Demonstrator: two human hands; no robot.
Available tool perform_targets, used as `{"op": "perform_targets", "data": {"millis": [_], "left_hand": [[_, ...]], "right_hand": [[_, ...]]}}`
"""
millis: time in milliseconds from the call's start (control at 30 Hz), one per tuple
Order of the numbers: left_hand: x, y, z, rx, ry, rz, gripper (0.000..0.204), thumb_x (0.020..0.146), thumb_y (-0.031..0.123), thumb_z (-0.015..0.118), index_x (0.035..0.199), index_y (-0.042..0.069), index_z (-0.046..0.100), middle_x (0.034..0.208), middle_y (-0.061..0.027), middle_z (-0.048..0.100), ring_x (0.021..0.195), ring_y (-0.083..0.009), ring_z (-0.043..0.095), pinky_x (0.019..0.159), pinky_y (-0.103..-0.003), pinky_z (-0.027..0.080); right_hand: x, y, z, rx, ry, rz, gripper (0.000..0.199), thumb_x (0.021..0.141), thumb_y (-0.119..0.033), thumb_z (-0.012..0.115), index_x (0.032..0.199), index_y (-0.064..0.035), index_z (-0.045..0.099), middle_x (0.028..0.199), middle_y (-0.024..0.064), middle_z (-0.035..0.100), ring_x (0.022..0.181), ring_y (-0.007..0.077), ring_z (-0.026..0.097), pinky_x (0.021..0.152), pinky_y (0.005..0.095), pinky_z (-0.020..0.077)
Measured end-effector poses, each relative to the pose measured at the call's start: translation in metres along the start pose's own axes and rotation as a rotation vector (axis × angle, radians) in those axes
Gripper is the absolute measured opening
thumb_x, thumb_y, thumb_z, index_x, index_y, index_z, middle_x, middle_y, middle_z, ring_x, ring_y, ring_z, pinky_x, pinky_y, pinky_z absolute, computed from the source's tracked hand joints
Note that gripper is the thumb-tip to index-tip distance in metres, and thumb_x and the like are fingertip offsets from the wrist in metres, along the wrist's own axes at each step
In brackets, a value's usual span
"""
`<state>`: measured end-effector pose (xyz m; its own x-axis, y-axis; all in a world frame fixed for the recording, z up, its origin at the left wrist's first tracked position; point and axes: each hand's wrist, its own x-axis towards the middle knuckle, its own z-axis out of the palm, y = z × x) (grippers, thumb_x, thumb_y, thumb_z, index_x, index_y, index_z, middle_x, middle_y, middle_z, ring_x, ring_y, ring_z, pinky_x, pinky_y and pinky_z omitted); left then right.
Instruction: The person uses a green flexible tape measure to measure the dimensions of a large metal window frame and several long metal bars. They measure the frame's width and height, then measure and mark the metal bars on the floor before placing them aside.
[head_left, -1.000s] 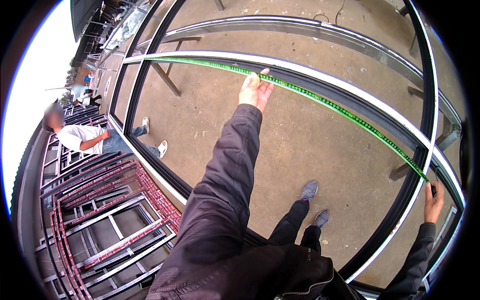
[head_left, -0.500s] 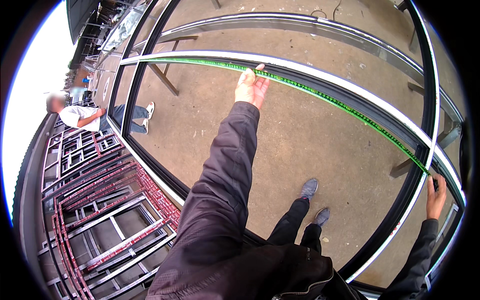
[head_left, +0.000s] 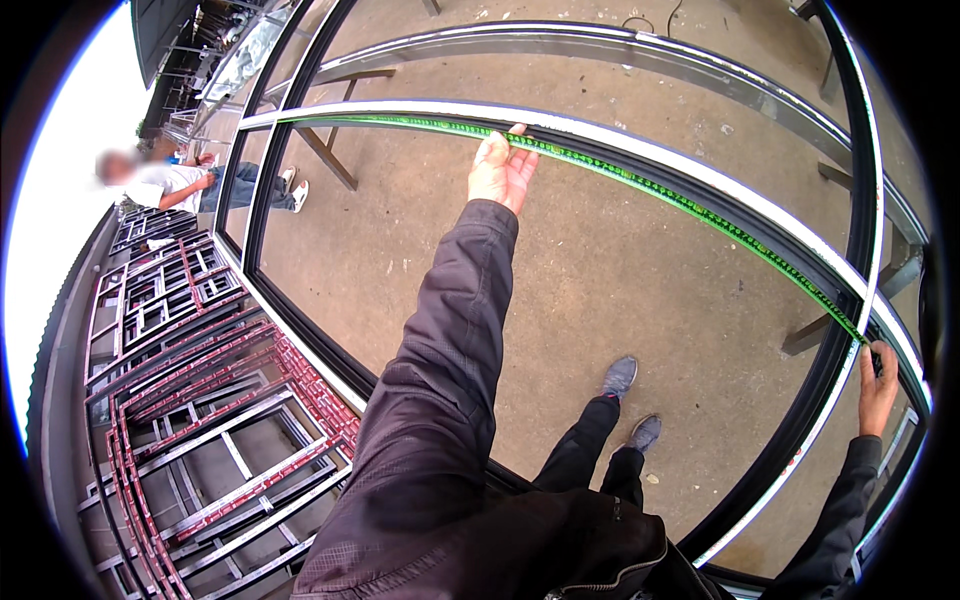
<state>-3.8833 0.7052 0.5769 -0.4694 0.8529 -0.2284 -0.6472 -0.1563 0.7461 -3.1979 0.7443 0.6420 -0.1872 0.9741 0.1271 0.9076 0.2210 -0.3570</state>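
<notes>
Left hand (head_left: 502,168) — arm stretched forward in a dark jacket sleeve, fingers bent down over the green measuring tape (head_left: 640,180), pressing it against the long metal frame bar (head_left: 700,180). Fingertips on the tape; not a full fist, more a pinning hold.

Right hand (head_left: 877,385) — at the far right edge, fingers curled around what appears to be the tape's case at the frame corner; the case itself is mostly hidden, so how tightly it is held cannot be told.

Green measuring tape — runs taut along the top of the bar, from the far left end, under the left hand, to the right hand. Judged thin, light and springy; likely to buckle or slip sideways on smooth metal unless pinned flat. Best held as here: pressed flat from above with the fingertips, and kept under tension from the case end.

Metal frame bar — one long member of a large rectangular black-and-white frame (head_left: 300,330), raised on trestle legs (head_left: 330,160) over a concrete floor (head_left: 600,290). Judged stiff and heavy.

Surroundings — a stack of smaller red and grey metal frames (head_left: 200,400) at lower left; the person's own legs and shoes (head_left: 620,375) below; another person (head_left: 180,185) in a light shirt, low to the ground, well apart at upper left.
</notes>
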Motion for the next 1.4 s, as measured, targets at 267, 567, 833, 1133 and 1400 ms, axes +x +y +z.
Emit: {"op": "perform_targets", "data": {"millis": [267,567,833,1133,1400], "left_hand": [[0.007,0.001,-0.005,0.011,0.011,0.001,0.032,0.094,0.028,0.062,0.12,0.013,0.052,0.121,-0.0039,0.062,0.109,-0.0222,0.056,0.095,-0.041,0.044],[0.011,0.009,-0.015,0.019,0.008,-0.002,0.03,0.093,0.026,0.064,0.119,0.015,0.054,0.123,-0.0051,0.061,0.11,-0.023,0.054,0.098,-0.042,0.041],[0.029,0.012,-0.031,0.043,0.059,-0.032,0.035,0.089,0.021,0.069,0.119,0.008,0.057,0.121,-0.0067,0.064,0.113,-0.0204,0.057,0.099,-0.037,0.045],[0.06,0.032,-0.056,-0.011,-0.036,-0.083,0.032,0.087,0.01,0.069,0.115,0.0,0.06,0.116,-0.011,0.065,0.111,-0.0226,0.058,0.101,-0.037,0.044],[0.096,0.05,-0.113,0.255,-0.123,-0.019,0.025,0.087,0.004,0.067,0.11,-0.003,0.06,0.11,-0.0131,0.065,0.106,-0.0251,0.06,0.099,-0.038,0.047]], "right_hand": [[0.003,0.002,0.007,0.019,-0.001,0.001,0.025,0.093,-0.02,0.065,0.106,0.0006,0.059,0.107,0.013,0.062,0.099,0.025,0.059,0.09,0.0329,0.0443],[0.008,-0.016,0.008,0.001,0.006,-0.028,0.024,0.093,-0.02,0.065,0.105,0.0006,0.06,0.102,0.0116,0.062,0.095,0.023,0.06,0.088,0.0324,0.0448],[0.021,-0.05,-0.006,0.025,0.002,-0.035,0.02,0.086,-0.02,0.069,0.096,-0.0028,0.063,0.095,0.0111,0.064,0.093,0.0298,0.06,0.082,0.0372,0.0466],[0.01,-0.018,0.003,-0.155,0.062,-0.003,0.031,0.09,-0.041,0.064,0.104,-0.0143,0.066,0.1,0.0056,0.06,0.1,0.0244,0.059,0.084,0.0384,0.05],[0.016,-0.025,0.013,-0.185,0.176,-0.003,0.026,0.089,-0.038,0.064,0.101,-0.0151,0.068,0.097,0.0058,0.06,0.097,0.0246,0.06,0.081,0.0392,0.0505]]}}
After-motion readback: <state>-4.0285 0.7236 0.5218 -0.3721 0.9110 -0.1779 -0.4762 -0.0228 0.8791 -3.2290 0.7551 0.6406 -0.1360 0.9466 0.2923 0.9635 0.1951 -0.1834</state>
